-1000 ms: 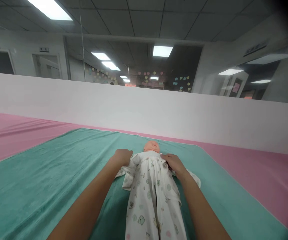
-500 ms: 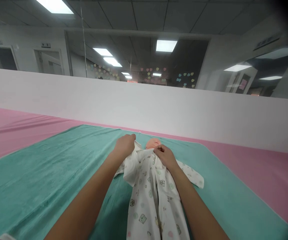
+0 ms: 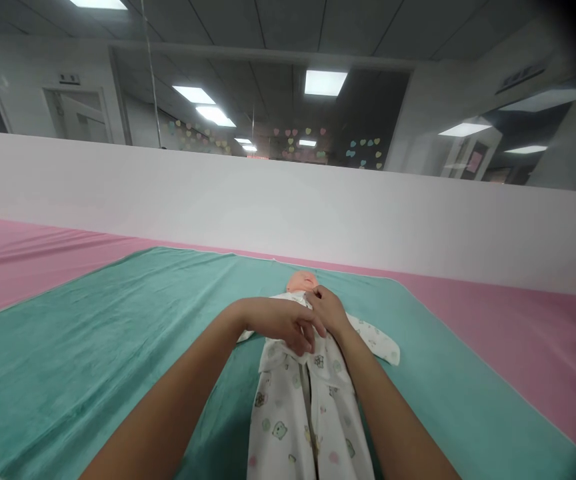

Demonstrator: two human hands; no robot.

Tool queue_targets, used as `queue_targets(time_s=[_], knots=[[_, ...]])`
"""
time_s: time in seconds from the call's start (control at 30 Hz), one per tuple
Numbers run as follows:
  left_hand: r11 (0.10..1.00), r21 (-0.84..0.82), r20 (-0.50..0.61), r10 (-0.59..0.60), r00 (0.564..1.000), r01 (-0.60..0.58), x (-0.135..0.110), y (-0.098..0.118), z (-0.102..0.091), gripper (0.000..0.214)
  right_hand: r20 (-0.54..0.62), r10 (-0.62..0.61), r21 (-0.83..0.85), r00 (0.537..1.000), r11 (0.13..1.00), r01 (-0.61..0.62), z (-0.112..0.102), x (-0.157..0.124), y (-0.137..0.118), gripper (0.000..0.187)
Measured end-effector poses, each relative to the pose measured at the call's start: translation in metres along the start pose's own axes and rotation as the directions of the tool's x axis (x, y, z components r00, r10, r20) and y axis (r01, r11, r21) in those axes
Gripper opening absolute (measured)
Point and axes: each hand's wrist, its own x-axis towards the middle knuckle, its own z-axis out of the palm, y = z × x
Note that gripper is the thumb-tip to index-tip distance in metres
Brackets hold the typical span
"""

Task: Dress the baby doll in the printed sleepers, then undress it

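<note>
A baby doll (image 3: pixel 301 282) lies on its back on a teal blanket (image 3: pixel 93 347), dressed in a white romper (image 3: pixel 303 413) printed with small animals. My left hand (image 3: pixel 281 323) lies across the doll's chest, its fingers curled down onto the romper's front flap. My right hand (image 3: pixel 325 310) sits just below the doll's chin, closed in a pinch on the romper's neckline. The two hands touch each other over the chest. One sleeve (image 3: pixel 375 337) of the romper spreads out to the right.
The teal blanket lies on a pink sheet (image 3: pixel 508 333) that runs to a white partition wall (image 3: pixel 268 207) behind the doll. Glass panels and ceiling lights show above the wall.
My left hand has moved from the doll's left shoulder across onto its chest, bringing the romper flap over. My right hand stays at the neckline.
</note>
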Motion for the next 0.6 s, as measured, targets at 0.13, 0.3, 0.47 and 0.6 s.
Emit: queue_targets(time_s=[0.13, 0.3, 0.47, 0.6], knots=[[0.988, 0.089, -0.203, -0.107, 0.973, 0.127, -0.007, -0.005, -0.008, 0.022, 0.005, -0.012, -0.080, 1.000, 0.997, 0.012, -0.001, 0.000, -0.002, 0.027], [0.856, 0.424, -0.134, -0.264, 0.955, 0.296, 0.004, -0.010, 0.007, 0.035, 0.083, 0.019, -0.213, 0.996, 0.977, -0.001, -0.005, -0.003, -0.008, 0.038], [0.662, 0.653, -0.342, -0.176, 0.923, 0.368, 0.020, 0.002, 0.038, 0.042, 0.189, 0.066, -0.257, 0.980, 0.966, -0.016, -0.012, -0.006, -0.014, 0.042], [0.513, 0.750, -0.402, -0.148, 0.904, 0.418, 0.028, 0.012, 0.049, 0.017, 0.269, 0.068, -0.232, 0.961, 0.973, -0.004, -0.016, -0.007, -0.014, 0.035]])
